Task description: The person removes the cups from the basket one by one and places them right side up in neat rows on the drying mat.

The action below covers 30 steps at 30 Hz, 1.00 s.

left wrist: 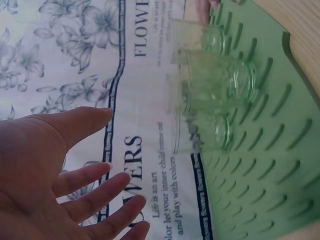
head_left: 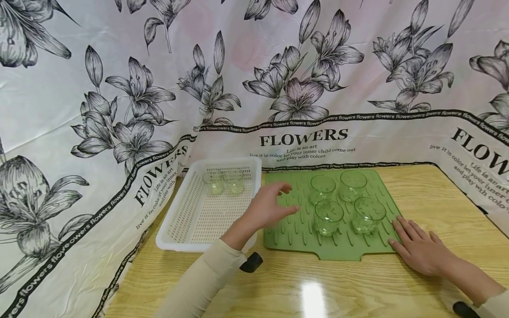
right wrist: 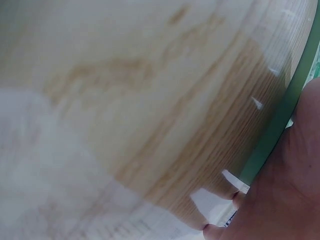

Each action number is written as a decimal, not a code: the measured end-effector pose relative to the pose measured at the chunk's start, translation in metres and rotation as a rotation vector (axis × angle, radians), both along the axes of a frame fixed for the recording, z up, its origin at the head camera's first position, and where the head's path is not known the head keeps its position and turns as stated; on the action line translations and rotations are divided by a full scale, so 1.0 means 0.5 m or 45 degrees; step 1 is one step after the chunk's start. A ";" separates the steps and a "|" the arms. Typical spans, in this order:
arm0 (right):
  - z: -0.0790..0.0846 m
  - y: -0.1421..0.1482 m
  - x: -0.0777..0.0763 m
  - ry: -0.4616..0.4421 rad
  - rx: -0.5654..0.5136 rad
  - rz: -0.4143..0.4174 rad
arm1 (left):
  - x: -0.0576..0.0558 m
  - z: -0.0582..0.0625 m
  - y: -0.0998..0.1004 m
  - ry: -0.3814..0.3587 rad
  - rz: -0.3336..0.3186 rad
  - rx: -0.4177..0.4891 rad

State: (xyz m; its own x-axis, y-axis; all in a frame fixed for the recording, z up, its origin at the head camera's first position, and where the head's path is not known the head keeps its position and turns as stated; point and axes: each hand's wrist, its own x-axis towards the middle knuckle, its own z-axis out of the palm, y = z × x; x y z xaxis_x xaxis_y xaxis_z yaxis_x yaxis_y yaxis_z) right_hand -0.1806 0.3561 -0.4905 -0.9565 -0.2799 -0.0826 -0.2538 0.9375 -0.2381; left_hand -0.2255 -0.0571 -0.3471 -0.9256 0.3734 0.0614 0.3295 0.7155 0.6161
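Several clear glass tumblers (head_left: 328, 217) stand upright in a cluster on a green drying mat (head_left: 286, 240). My left hand (head_left: 267, 206) hovers over the mat's left side, thumb and fingers spread toward the glasses, with nothing in it. In the left wrist view the hand (left wrist: 60, 175) is apart from the tumblers (left wrist: 215, 82). Flat on the table, my right hand (head_left: 423, 251) has its fingertips at the mat's right edge. The right wrist view shows that hand (right wrist: 285, 185) beside the green mat edge (right wrist: 272, 135).
Left of the mat is a white perforated plastic basket (head_left: 183, 246), with two more glasses (head_left: 233, 181) at its back. Everything stands on a wood-grain table (head_left: 278, 287). A flower-printed cloth (head_left: 222, 145) hangs behind and along the left side.
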 end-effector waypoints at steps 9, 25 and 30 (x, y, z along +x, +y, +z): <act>0.002 0.001 0.000 0.000 0.000 -0.006 | -0.009 0.014 -0.076 0.088 0.024 0.061; 0.003 0.000 -0.002 -0.005 0.002 -0.007 | -0.070 0.013 -0.219 0.104 0.302 0.128; 0.005 -0.002 -0.001 -0.013 0.006 -0.011 | -0.096 0.008 -0.258 0.127 0.374 0.150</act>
State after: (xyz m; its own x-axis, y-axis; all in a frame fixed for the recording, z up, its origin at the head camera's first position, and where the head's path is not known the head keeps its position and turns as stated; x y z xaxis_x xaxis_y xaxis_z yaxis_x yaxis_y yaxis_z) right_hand -0.1809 0.3552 -0.4882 -0.9580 -0.2712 -0.0935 -0.2432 0.9408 -0.2362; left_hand -0.2735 -0.1859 -0.3432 -0.9800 0.0761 0.1839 0.1822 0.7148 0.6752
